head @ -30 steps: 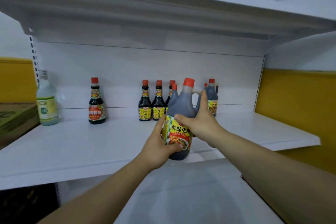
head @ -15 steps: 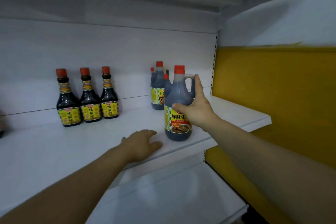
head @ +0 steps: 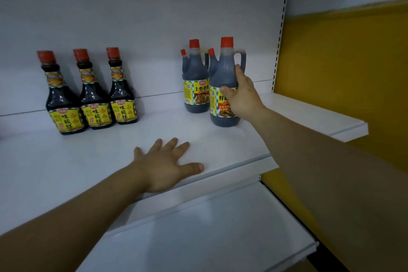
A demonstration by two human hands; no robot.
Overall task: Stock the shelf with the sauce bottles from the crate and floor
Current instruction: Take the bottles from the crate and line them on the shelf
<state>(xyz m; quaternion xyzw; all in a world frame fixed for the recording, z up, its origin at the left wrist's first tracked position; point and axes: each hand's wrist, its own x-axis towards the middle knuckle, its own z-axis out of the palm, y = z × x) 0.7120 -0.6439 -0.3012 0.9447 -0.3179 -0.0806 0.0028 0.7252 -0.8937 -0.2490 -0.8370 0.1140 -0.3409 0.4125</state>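
bare shelf (head: 187,134) between bottle groups (head: 92,104)

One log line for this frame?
right hand: grips handled sauce jug upright on shelf | left hand: flat on shelf | three small bottles at left

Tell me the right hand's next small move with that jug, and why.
Probably slide the held jug back, level with the neighbour jug, then let go. It stands upright on the shelf but forward of that neighbour, with the right hand gripping its body. The left hand only rests flat on the shelf.
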